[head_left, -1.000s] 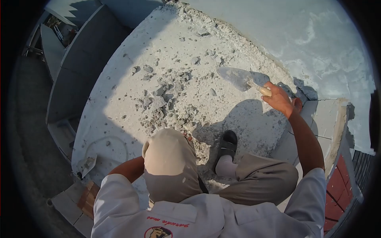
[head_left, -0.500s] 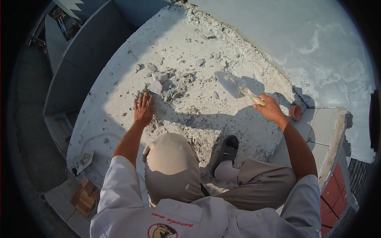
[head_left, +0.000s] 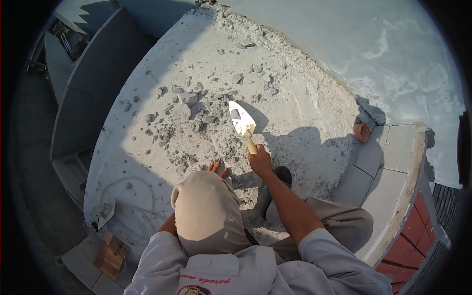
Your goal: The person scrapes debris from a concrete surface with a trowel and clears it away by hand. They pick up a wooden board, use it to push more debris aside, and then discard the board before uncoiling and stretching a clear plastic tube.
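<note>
My right hand (head_left: 259,160) grips the wooden handle of a pointed trowel (head_left: 242,120). Its pale blade, with a small lump on it, lies over the broken mortar rubble (head_left: 194,115) scattered on the rough concrete slab (head_left: 295,93). Only the fingertips of my left hand (head_left: 217,168) show, touching the slab just past a beige cap (head_left: 209,206), close to the left of my right hand. The rest of that hand is hidden.
A black sandal (head_left: 283,173) stands on the slab by my right forearm. An orange pipe end (head_left: 362,132) sits at the right by pale edging blocks (head_left: 388,172). A second trowel (head_left: 104,212) and a brick (head_left: 110,250) lie lower left, where the slab drops away.
My right hand swung the trowel from the right in toward the middle, blade now pointing away. My left hand pulled back from the rubble pile to just in front of the cap.
</note>
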Demonstrator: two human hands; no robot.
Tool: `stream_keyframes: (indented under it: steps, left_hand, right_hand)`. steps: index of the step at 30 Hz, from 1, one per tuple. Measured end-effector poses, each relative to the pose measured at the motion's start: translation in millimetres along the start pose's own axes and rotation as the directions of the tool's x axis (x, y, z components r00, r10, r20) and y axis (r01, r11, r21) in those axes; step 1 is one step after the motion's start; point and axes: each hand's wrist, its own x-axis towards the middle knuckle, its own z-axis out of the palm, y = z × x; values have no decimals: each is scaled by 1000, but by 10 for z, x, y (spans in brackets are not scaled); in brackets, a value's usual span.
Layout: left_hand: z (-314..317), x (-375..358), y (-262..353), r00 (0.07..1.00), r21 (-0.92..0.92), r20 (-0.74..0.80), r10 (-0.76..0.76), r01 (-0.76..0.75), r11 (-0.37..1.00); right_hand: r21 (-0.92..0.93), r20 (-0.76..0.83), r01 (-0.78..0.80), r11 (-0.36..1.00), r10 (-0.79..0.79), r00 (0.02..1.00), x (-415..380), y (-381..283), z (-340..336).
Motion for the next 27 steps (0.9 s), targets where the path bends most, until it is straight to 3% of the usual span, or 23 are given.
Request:
stream_keyframes:
  steps: [1, 2, 5, 6, 9, 12, 15, 17, 19, 22, 24, 27]
  left_hand:
    - [-286, 15, -251, 975, -460, 200, -102, 185, 868]
    - [-474, 32, -436, 902, -755, 421, -91, 405, 516]
    - [-112, -123, -474, 881, -715, 433, -189, 464, 524]
    - [-110, -132, -475, 882, -689, 432, -188, 458, 562]
    - [-126, -81, -506, 886, -623, 423, -191, 437, 649]
    - [-124, -46, -537, 887, -621, 421, -189, 434, 653]
    - [-118, -21, -567, 886, -627, 421, -193, 438, 644]
    - [-118, -40, -548, 883, -632, 428, -193, 445, 635]
    - [-106, -47, -537, 881, -632, 430, -199, 451, 630]
    - [-87, -52, -517, 874, -628, 438, -208, 464, 625]
    - [-80, -53, -502, 872, -627, 441, -214, 470, 622]
    - [-78, -57, -478, 870, -627, 442, -216, 472, 620]
  right_hand:
    - [-23, -111, 97, 995, -99, 989, -87, -124, -10]
    - [-55, -217, 191, 980, -198, 956, -127, -194, -11]
    - [-39, -399, 66, 997, -76, 914, 131, 178, -20]
    - [-139, -350, -11, 990, -39, 936, 217, 343, -69]
    - [-201, -320, -75, 977, 7, 947, 309, 497, -218]
    - [-230, -175, -253, 940, 215, 961, 334, 538, -324]
    - [-5, -272, -177, 984, 169, 947, 390, 281, -531]
    - [336, -359, -46, 941, 173, 917, 563, 202, -614]
    - [411, -447, 0, 912, 201, 872, 859, 175, -757]
    - [171, -508, -93, 981, 169, 845, 1226, 221, -902]
    - [20, -440, -89, 996, 89, 894, 1254, -44, -890]
    - [1, -188, 151, 989, -148, 971, 1332, -305, -550]
